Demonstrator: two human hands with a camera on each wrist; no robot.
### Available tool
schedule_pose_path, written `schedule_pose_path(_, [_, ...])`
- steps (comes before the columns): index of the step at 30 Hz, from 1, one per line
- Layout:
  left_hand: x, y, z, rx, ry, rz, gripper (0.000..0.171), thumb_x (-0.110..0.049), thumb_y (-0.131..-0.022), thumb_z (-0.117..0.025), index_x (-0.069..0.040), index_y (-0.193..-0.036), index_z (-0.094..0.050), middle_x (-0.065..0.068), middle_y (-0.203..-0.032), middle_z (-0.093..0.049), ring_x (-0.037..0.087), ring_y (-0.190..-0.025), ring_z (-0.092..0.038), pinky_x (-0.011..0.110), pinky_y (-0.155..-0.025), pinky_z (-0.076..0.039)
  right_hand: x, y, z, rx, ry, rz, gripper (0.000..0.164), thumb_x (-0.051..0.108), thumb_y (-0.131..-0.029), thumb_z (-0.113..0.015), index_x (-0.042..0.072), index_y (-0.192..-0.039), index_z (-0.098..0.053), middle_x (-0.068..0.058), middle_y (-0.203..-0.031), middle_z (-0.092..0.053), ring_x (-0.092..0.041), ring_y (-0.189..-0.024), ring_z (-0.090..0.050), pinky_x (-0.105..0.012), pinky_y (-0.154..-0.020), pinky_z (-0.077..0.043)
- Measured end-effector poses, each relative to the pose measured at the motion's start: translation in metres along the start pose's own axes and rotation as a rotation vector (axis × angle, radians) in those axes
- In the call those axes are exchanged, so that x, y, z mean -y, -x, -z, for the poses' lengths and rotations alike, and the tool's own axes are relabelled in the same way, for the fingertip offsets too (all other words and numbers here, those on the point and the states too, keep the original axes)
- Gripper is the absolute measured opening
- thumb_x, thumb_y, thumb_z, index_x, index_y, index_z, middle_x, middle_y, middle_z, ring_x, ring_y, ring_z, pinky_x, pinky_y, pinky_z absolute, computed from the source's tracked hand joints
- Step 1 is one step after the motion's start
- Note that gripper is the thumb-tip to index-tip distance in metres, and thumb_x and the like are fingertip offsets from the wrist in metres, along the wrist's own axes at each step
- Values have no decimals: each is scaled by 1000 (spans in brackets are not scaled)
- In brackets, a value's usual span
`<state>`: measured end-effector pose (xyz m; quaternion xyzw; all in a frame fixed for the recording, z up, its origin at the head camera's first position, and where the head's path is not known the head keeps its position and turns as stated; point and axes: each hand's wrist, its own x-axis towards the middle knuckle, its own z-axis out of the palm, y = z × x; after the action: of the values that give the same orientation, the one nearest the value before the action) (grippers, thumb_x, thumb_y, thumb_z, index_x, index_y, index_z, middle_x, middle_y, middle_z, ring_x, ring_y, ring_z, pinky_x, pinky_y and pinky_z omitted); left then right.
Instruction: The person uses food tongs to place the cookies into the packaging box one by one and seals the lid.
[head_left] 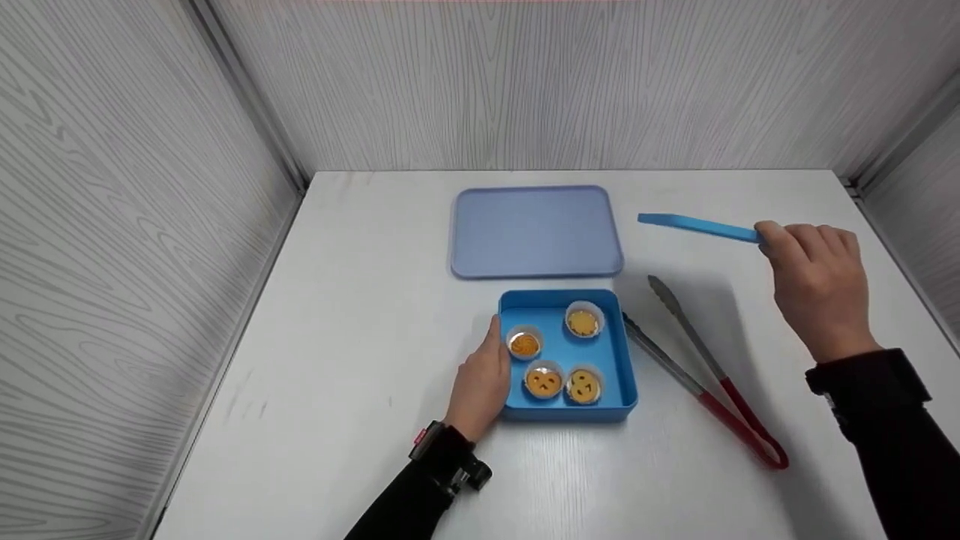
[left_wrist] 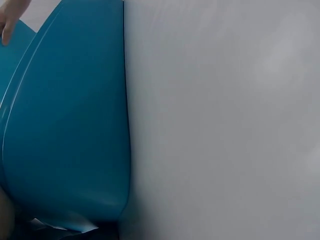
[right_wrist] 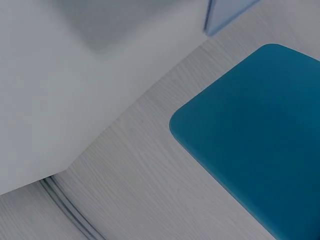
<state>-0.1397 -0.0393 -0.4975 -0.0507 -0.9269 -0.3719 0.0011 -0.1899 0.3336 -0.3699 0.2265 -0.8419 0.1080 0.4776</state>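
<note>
A blue box (head_left: 568,415) stands on the table with several small pale cups in it, holding yellow-orange cakes. Dark marks show on the two front cakes, the left one (head_left: 543,381) and the right one (head_left: 583,385). My left hand (head_left: 481,386) rests along the box's left wall with its fingers extended; its thumb is hidden in the head view. Raised above the table at the right, my right hand (head_left: 819,289) grips a flat blue lid (head_left: 697,225) by its right end. The lid appears nearly edge-on in the head view and fills the right of the right wrist view (right_wrist: 255,140).
Tongs (head_left: 720,379) with red handles lie spread to the right of the box. Behind the box lies a pale blue-purple tray (head_left: 536,231). Wood-grain panels (head_left: 510,82) enclose the white table (head_left: 352,322) at the back and both sides.
</note>
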Motion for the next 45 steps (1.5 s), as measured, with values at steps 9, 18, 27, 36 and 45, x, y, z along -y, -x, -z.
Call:
schedule_pose_path(9, [1, -1, 5, -6, 39, 13, 51, -25, -102, -33, -8, -148, -22, 7, -142, -41, 20, -122, -46, 36, -99, -39, 34, -25, 10, -94, -117, -19, 34, -4, -81, -66, 7, -113, -65, -22, -85, -59, -37, -78, -56, -47, -68, -34])
schedule_pose_path(18, [1, -4, 10, 22, 83, 47, 52, -26, -101, -35, -10, -149, -22, 6, -143, -39, 18, -125, -43, 36, -100, -37, 53, -38, 18, -17, -210, -18, 47, -11, -75, -68, 7, -117, -63, -21, -88, -59, -36, -83, -56, -46, -72, -33])
schedule_pose_path(27, [2, -7, 16, 41, 96, 57, 53, -27, -100, -38, -8, -148, -25, 7, -144, -38, 20, -126, -42, 37, -101, -36, 53, -40, 22, 105, -275, 24, 52, -12, -74, -68, 7, -122, -61, -20, -90, -60, -32, -84, -55, -42, -68, -30])
schedule_pose_path(36, [-5, -12, 40, -116, 107, -63, 48, -32, -100, -40, -9, -141, -40, 6, -140, -44, 17, -124, -45, 33, -98, -39, 57, -43, 25, 302, -372, -7, 53, -10, -79, -65, 9, -128, -57, -14, -96, -61, -24, -88, -55, -47, -76, -47])
schedule_pose_path(45, [-36, -15, 68, -67, 343, -431, 50, -36, -101, -38, -15, -145, -33, 1, -134, -51, 6, -118, -48, 30, -99, -37, 65, -43, 18, 461, -532, -70, 55, -8, -83, -63, 14, -133, -54, -9, -105, -62, -25, -91, -59, -58, -72, -48])
